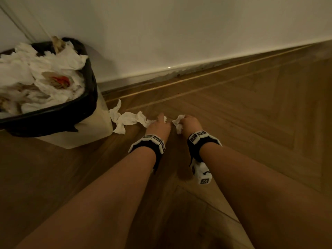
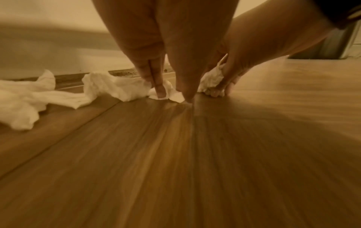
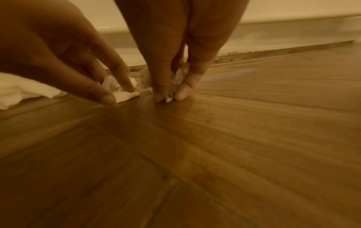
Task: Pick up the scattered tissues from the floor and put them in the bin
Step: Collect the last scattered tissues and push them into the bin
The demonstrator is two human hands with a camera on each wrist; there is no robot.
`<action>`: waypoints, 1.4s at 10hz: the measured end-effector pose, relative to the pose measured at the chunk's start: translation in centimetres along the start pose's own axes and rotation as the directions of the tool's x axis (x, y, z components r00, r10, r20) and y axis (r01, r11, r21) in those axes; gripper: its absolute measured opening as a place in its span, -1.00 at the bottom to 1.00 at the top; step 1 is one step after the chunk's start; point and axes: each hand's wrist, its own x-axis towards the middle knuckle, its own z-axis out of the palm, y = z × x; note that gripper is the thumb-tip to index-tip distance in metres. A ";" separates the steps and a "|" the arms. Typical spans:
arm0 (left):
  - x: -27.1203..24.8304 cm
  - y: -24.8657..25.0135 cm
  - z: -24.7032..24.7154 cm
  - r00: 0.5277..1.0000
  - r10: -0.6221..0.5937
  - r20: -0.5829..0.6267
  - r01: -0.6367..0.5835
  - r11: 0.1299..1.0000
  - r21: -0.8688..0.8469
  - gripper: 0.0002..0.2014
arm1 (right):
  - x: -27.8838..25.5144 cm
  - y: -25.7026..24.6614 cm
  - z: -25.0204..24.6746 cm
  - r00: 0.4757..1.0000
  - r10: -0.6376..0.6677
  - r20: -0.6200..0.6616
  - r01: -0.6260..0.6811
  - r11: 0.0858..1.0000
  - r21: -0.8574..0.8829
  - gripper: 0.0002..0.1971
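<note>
A long crumpled white tissue lies on the wooden floor beside the bin, which has a black liner and is heaped with tissues. My left hand is down at the tissue's right end and pinches it between thumb and fingers against the floor. Just to its right, my right hand grips a smaller crumpled tissue. In the right wrist view the right hand's fingertips touch the floor with that tissue bunched between them.
A white wall and skirting board run just behind the hands. The bin stands in the corner at the left. Herringbone wood floor spreads to the right and towards me.
</note>
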 end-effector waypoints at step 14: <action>-21.6 -9.0 -20.8 0.892 -0.085 -0.444 0.104 0.994 0.018 -0.72 | -20.9 -13.4 -13.7 0.956 0.019 -0.292 0.108 0.904 0.413 -0.65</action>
